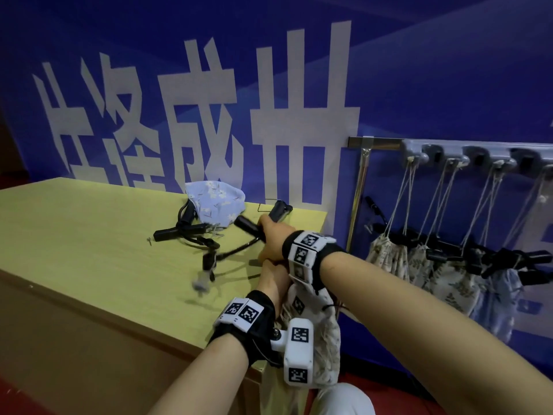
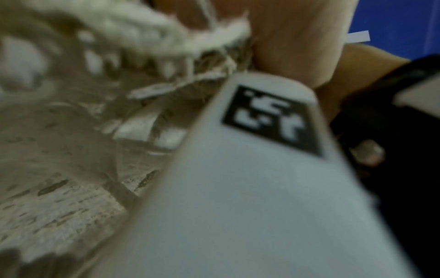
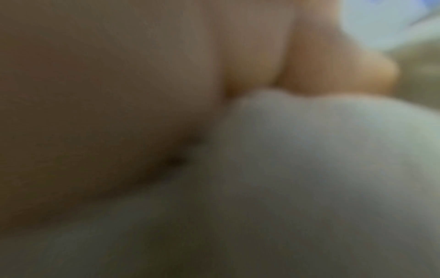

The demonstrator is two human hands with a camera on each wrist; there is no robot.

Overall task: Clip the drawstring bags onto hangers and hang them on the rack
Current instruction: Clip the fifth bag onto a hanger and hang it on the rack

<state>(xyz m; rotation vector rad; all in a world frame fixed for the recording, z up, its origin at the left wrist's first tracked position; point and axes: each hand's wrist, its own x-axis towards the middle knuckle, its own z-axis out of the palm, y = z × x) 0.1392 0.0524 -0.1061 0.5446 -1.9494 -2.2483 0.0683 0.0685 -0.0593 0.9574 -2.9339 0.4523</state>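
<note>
Black plastic clip hanger (image 1: 254,227) is gripped in the right hand (image 1: 270,238), fingers curled round its bar above the yellow wooden surface (image 1: 89,229). Left hand (image 1: 270,283) clutches the cream leaf-print drawstring bag (image 1: 324,339) at its gathered top, just below the right hand. More bags hang on the silver wall rack (image 1: 386,143), and a blue floral bag (image 1: 214,202) lies on the surface beside spare hangers (image 1: 185,232)

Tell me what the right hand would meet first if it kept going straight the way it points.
Probably the blue floral bag on the table. The right hand grips a black hanger and points up-left toward it; depth is unclear.
</note>
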